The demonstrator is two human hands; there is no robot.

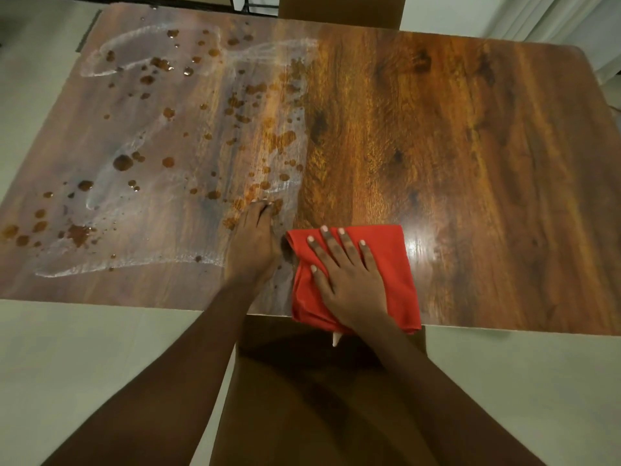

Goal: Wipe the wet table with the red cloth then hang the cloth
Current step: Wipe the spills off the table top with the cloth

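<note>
Already dry: the right half of the surface [470,163] looked dry and shiny, so I think that part was wiped.
Wet part: the left half had brown drops [122,162] and pale streaks of water all over it.
Wiping thing: the red cloth [395,264] lay folded flat on the surface at the near edge, close to the middle. Its near end hung a little over the edge.
Pressing: the right hand [349,284] lay flat on top of the red cloth. Its fingers were straight and spread out, pushing down and not gripping.
Resting: the left hand [252,243] sat on the surface just beside the red cloth, right where the wet part began. It held nothing, and its fingers reached forward and touched the wood.
How far along: about half of the wiping looked done, as a guess.
Left to do: the whole wet left half needed wiping. After that, the red cloth had to be hung up.
Hanging place: no hook or rail showed, only a chair back [339,11] at the far side.
</note>
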